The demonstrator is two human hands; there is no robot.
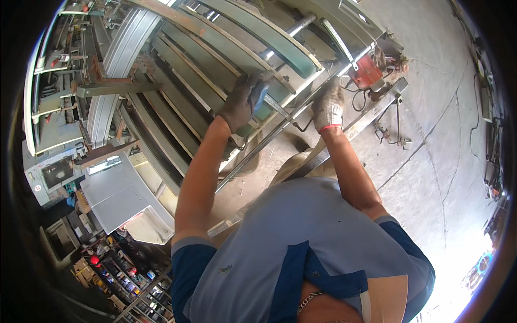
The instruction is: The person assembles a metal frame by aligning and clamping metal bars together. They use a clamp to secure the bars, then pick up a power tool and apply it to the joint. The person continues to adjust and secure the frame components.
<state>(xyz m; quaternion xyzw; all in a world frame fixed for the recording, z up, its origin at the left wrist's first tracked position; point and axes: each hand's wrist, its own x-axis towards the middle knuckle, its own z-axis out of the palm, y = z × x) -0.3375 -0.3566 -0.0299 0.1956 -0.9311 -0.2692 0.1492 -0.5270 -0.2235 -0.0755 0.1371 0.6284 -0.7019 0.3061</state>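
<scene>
My left hand, in a grey glove with a dark blue patch, is closed around the upper end of a flat metal lever. That lever slants down to a long metal rod along the edge of a machine frame. My right hand, in a pale glove with a red cuff, is at the same rod farther along. Its fingers look curled over the rod, though their tips are hidden. Beyond it, a second flat lever stands up from the rod, close to a red box-like part.
Long curved green slats fill the frame ahead. A metal beam runs under my right forearm. Cables and small fittings hang beyond it. A grey panel and cluttered shelves stand at left; cracked concrete floor lies right.
</scene>
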